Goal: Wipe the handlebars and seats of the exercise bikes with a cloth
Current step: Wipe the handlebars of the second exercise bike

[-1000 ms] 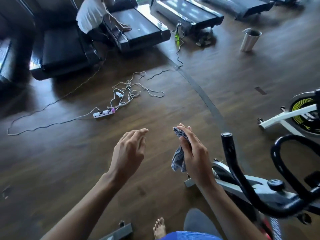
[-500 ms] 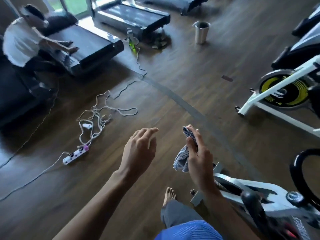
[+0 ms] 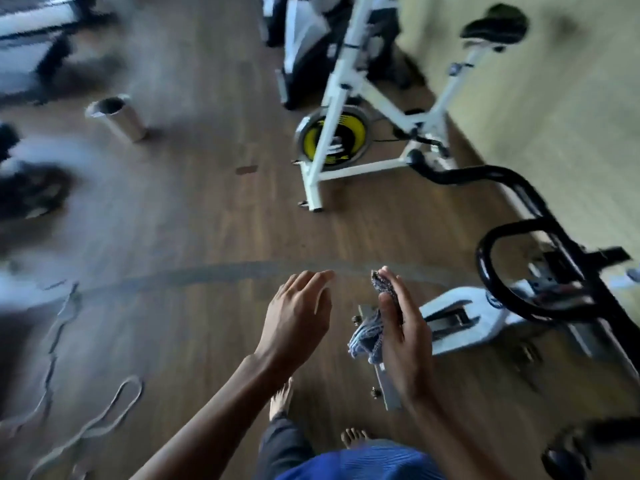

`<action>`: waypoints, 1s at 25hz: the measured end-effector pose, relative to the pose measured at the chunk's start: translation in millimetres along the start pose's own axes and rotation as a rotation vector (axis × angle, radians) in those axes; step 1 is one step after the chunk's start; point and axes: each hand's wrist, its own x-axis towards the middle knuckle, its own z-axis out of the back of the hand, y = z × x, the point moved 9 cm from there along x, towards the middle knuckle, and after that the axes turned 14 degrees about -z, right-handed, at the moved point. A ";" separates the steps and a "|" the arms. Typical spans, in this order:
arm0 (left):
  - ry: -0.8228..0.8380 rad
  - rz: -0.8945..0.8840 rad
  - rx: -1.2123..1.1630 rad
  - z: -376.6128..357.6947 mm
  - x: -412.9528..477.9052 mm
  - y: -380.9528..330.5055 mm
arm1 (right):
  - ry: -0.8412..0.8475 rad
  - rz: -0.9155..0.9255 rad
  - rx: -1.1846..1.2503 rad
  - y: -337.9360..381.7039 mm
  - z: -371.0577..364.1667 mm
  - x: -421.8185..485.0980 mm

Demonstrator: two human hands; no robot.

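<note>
Two bikes stand along the wall edge of the floor, and you look to be on the approach, not yet wiping. Your right hand [image 3: 403,341] grips the bunched cloth [image 3: 367,336] in the air, near the nearer bike's black handlebars [image 3: 505,173] but touching nothing. Your left hand [image 3: 294,317] hovers beside it, fingers loose and empty. The next move likely calls for carrying the cloth rightward and wrapping it round that curved tube. The white bike [image 3: 341,98] and its seat [image 3: 495,24] stand well apart, farther along the wall.
</note>
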 end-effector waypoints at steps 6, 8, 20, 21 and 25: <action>0.260 -0.501 -0.267 -45.4 78.5 -46.0 | -0.614 -0.122 0.089 10.8 50.8 -15.1; 0.327 -0.634 -0.346 -58.8 88.5 -72.3 | -0.792 -0.183 0.136 6.8 62.8 -36.1; 0.539 -0.923 -0.608 -142.1 93.3 -199.7 | -1.235 -0.259 0.266 -7.5 141.4 -69.1; 0.541 -0.926 -0.643 -145.5 96.9 -208.2 | -1.250 -0.273 0.260 -7.3 150.9 -64.5; 0.522 -0.861 -0.741 -165.2 120.0 -238.4 | -1.331 -0.365 0.143 -5.1 200.4 -36.9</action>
